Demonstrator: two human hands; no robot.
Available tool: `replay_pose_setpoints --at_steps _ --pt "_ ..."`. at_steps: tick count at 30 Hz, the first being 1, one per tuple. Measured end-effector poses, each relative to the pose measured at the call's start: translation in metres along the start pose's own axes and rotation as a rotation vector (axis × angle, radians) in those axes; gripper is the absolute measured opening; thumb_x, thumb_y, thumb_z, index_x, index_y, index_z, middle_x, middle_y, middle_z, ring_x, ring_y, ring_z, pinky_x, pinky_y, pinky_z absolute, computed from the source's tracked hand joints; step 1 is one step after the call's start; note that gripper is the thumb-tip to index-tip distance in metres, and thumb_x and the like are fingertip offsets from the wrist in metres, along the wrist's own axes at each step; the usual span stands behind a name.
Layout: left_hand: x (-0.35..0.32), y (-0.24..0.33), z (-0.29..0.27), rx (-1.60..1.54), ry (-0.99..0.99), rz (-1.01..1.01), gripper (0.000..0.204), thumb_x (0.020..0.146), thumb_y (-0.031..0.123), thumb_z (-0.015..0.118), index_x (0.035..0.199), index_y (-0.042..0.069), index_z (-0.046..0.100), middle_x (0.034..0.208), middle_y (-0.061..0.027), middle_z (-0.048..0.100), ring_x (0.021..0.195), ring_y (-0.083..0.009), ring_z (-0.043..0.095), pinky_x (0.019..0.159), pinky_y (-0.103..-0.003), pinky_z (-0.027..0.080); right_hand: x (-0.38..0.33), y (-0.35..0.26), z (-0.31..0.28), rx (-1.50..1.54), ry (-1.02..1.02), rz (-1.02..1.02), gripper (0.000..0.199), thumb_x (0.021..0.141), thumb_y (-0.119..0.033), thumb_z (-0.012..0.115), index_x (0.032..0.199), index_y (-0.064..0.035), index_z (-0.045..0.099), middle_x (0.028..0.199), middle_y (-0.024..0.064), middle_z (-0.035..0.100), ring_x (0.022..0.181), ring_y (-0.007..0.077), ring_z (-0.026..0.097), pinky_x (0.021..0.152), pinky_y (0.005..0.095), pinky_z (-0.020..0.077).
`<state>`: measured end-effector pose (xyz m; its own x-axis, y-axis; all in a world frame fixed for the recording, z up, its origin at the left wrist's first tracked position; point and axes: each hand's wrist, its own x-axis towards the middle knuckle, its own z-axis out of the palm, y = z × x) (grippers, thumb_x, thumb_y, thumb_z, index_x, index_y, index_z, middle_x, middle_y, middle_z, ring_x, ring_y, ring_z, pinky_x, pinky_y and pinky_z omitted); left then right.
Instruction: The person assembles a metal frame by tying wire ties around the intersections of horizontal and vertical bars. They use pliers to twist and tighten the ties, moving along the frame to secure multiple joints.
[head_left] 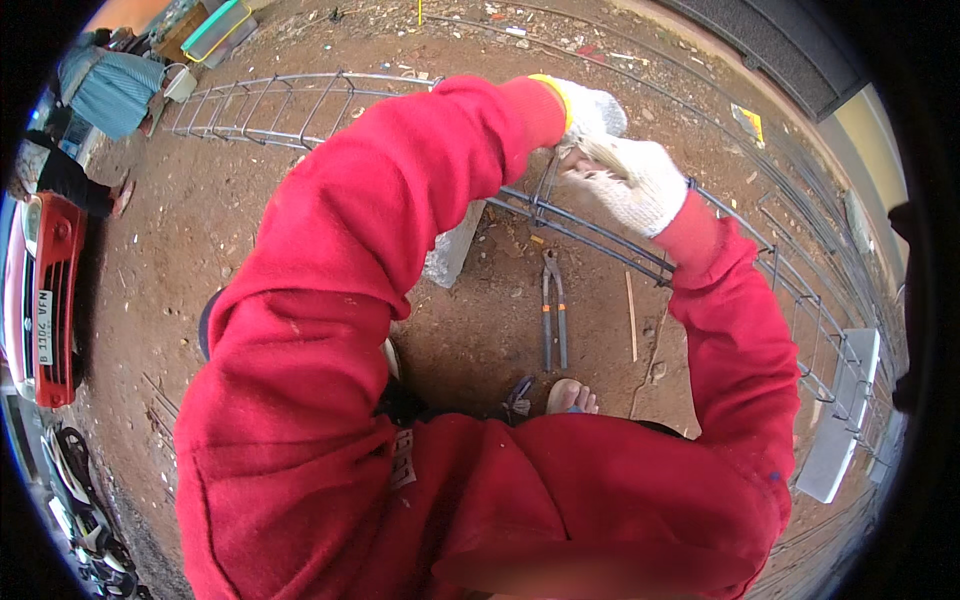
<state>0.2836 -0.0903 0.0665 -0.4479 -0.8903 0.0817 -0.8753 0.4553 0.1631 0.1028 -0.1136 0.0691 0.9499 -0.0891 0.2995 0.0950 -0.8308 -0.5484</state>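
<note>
Both gloved hands [615, 160] close together, gripping the rebar cage [600, 235].

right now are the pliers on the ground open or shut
Open a little: the pliers lie flat on the dirt with their two long handles apart, untouched. Both gloved hands are up at the rebar cage.

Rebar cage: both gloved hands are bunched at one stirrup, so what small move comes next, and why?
Probably finish tightening that joint by hand: the right hand and left hand meet on the rebar cage, while the pliers lie untouched on the dirt below.
</note>
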Motion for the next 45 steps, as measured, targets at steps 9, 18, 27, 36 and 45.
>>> replay_pose_setpoints --at_steps 9,18,27,36,45 --pt "-0.009 0.026 -0.102 -0.096 1.029 -0.121 0.017 0.087 0.018 0.056 0.09 0.005 0.065 0.085 -0.0182 0.067 0.084 -0.0354 0.066 0.074 -0.04 0.052 0.007 0.027 0.021 -0.27 -0.095 -0.345 0.041 0.088 -0.005 0.054 0.127 -0.0151 0.059 0.132 0.0125 0.057 0.106 0.0279 0.062 0.089 0.0346 0.0527" --pt "-0.113 0.117 0.023 -0.074 0.725 -0.441 0.025 0.072 0.016 0.078 0.095 0.011 0.069 0.082 -0.0089 0.065 0.075 -0.0257 0.063 0.069 -0.036 0.051 0.033 0.036 0.014 -0.595 -0.05 -0.393 0.017 0.089 -0.022 0.053 0.1 -0.0201 0.067 0.085 0.005 0.064 0.08 0.0275 0.063 0.069 0.0407 0.0531" --pt "-0.123 0.112 0.064 -0.221 0.777 -0.7 0.012 0.08 0.012 0.071 0.091 0.007 0.069 0.08 -0.0064 0.069 0.073 -0.0213 0.066 0.068 -0.033 0.051 0.018 0.035 0.008 -0.683 -0.116 -0.356 0.016 0.087 -0.026 0.058 0.098 -0.0215 0.069 0.082 0.0041 0.066 0.076 0.0261 0.064 0.065 0.0418 0.0533" --pt "-0.129 0.073 0.045 -0.542 0.549 -0.69 0.017 0.082 0.012 0.068 0.097 0.005 0.07 0.09 -0.0085 0.071 0.084 -0.0181 0.067 0.076 -0.032 0.052 -0.009 -0.03 0.015 -0.634 -0.171 -0.26 0.015 0.075 -0.028 0.065 0.077 -0.0134 0.065 0.068 0.0059 0.059 0.067 0.0252 0.061 0.057 0.0397 0.0481" --pt "-0.055 0.05 -0.017 0.052 -0.04 -0.121 0.018 0.071 0.026 0.069 0.081 0.011 0.072 0.084 -0.0123 0.07 0.082 -0.0319 0.067 0.07 -0.042 0.053 0.027 -0.123 0.105 -0.886 -0.549 -0.132 0.014 0.069 -0.014 0.061 0.073 -0.0041 0.069 0.069 0.0131 0.061 0.053 0.022 0.056 0.045 0.0422 0.0443"
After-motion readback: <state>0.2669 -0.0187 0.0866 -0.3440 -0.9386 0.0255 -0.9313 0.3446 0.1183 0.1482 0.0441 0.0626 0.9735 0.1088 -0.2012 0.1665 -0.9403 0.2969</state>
